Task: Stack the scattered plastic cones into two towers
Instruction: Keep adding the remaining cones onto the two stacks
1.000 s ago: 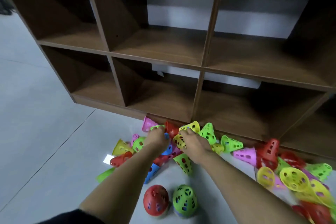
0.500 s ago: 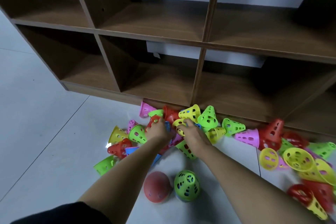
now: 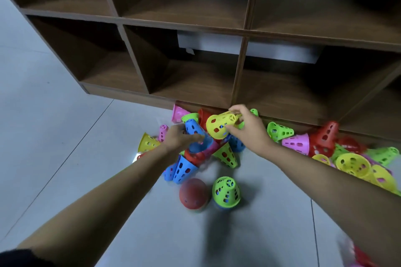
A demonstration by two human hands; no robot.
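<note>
Head view: right hand [image 3: 249,130] pinches a yellow cone [image 3: 220,127] by its narrow end, lifted clear of the heap, wide mouth toward the camera. Left hand [image 3: 180,138] has fingers curled round a blue cone [image 3: 195,130] low in the heap; it's blurred, so can't tell how firm the grip is. Scattered cones [image 3: 297,143] lie on the floor [image 3: 65,136] along the foot of the shelf [image 3: 238,30], mostly on their sides. A red cone [image 3: 193,194] & a green cone [image 3: 226,193] stand upright nearer the person, prob. the two tower bases.

Risks:
- Blue cone looks wedged btwn neighbours, so pulling it may drag others out & send them rolling into the bases.
- Yellow cone is held by fingertips only, so it could slip or seat crooked.
- Bases sit btwn the forearms, so a low sweep back could topple them.
</note>
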